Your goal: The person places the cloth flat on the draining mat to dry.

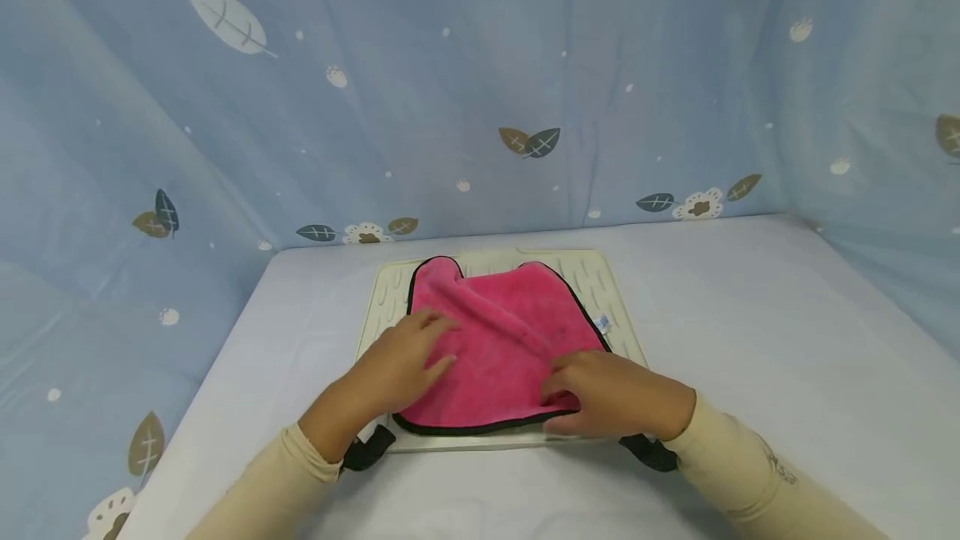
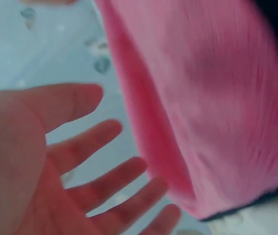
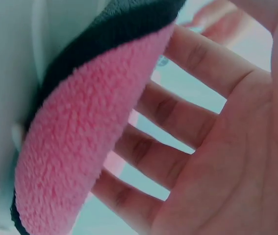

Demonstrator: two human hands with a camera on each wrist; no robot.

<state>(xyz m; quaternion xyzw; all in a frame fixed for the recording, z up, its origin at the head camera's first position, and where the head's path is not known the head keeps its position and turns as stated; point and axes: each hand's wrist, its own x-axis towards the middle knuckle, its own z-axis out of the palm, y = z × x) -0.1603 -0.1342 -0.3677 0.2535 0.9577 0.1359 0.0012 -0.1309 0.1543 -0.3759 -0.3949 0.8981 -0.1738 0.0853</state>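
Note:
A pink towel [image 1: 502, 340] with black edging lies spread and slightly rumpled on a cream ribbed board [image 1: 622, 319]. Over the towel's left side is my left hand [image 1: 401, 361], its fingers apart and holding nothing. In the left wrist view the left fingertips [image 2: 113, 126] are close beside a fold of the towel [image 2: 217, 112]. My right hand [image 1: 603, 394] is at the towel's lower right corner. From the right wrist, its fingers [image 3: 165, 110] look extended and spread along the fluffy pink surface [image 3: 85, 132], with the tips hidden behind the towel.
A small white and blue tag [image 1: 602, 323] sticks out at the towel's right edge. The board rests on a white-covered table [image 1: 750, 315]. Behind it hangs a blue leaf-patterned curtain [image 1: 450, 90]. Black straps [image 1: 367, 448] circle the wrists.

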